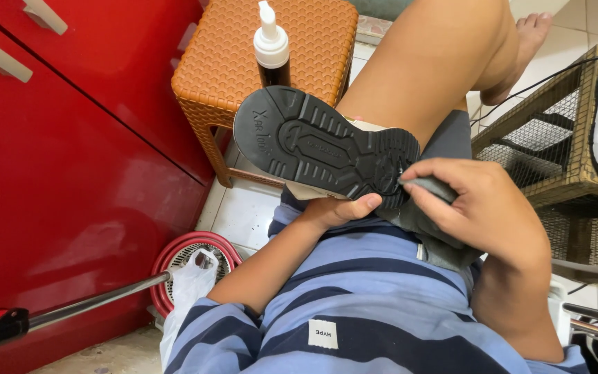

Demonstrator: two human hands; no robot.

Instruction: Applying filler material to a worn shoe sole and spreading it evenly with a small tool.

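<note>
A shoe [327,149] is held sole-up over the lap, its black tread turned to the camera. It is gripped from beneath by the left hand [333,210], thumb curled against its edge. A grey cloth [429,208] is pinched in the closed fingers of the right hand [482,208] and pressed to the shoe's right end. Behind the shoe, a white-capped pump bottle [272,48] stands on an orange woven stool [271,62]. Left of the shoe a red cabinet [70,138] is seen; right of it, a wire rack [555,145].
</note>
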